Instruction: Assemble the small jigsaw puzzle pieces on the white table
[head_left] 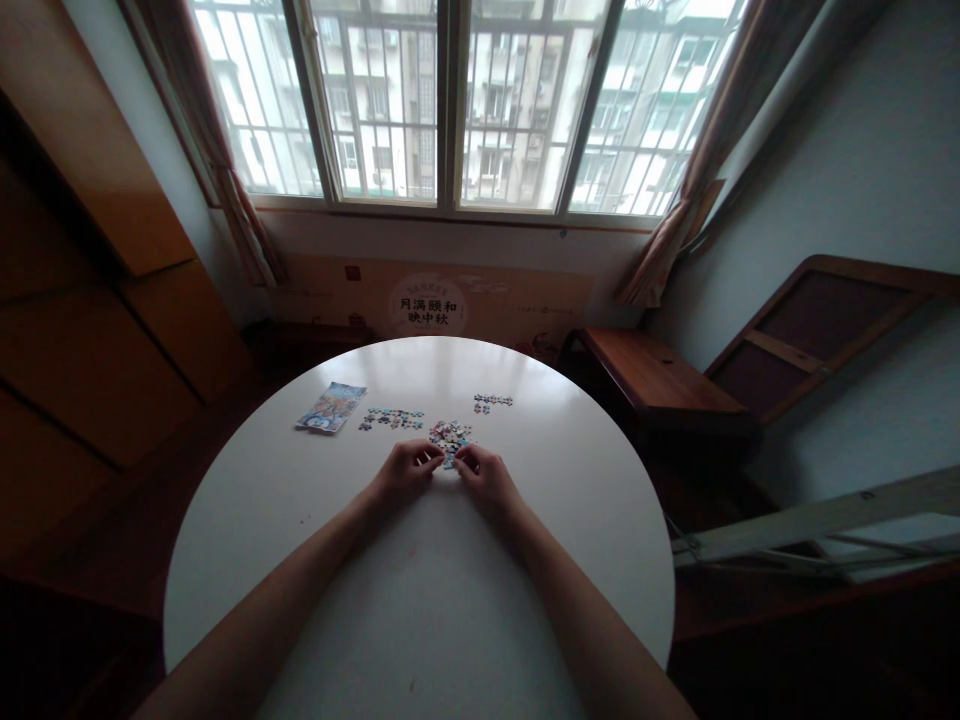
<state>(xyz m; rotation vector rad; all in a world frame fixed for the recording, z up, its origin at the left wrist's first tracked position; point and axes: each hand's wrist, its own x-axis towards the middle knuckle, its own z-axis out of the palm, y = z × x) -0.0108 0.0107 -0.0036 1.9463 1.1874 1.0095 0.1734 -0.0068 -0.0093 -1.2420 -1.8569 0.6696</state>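
Note:
A loose heap of small jigsaw puzzle pieces (450,434) lies on the round white table (420,590). At its near left edge, my left hand (405,466) has its thumb and fingers curled together in a pinch. My right hand (486,474) mirrors it from the right, fingertips closed and close to the left ones. Whatever either pinch holds is too small to make out. Left of the heap, several pieces form joined rows (394,417). Another short group of pieces (492,402) sits beyond the heap, to the right.
A colourful printed picture sheet (332,408) lies on the table's left part. Behind the table, a printed board (495,300) leans below the barred window (450,110). A low wooden bench (660,370) stands to the right, with wooden cabinets (97,330) at the left.

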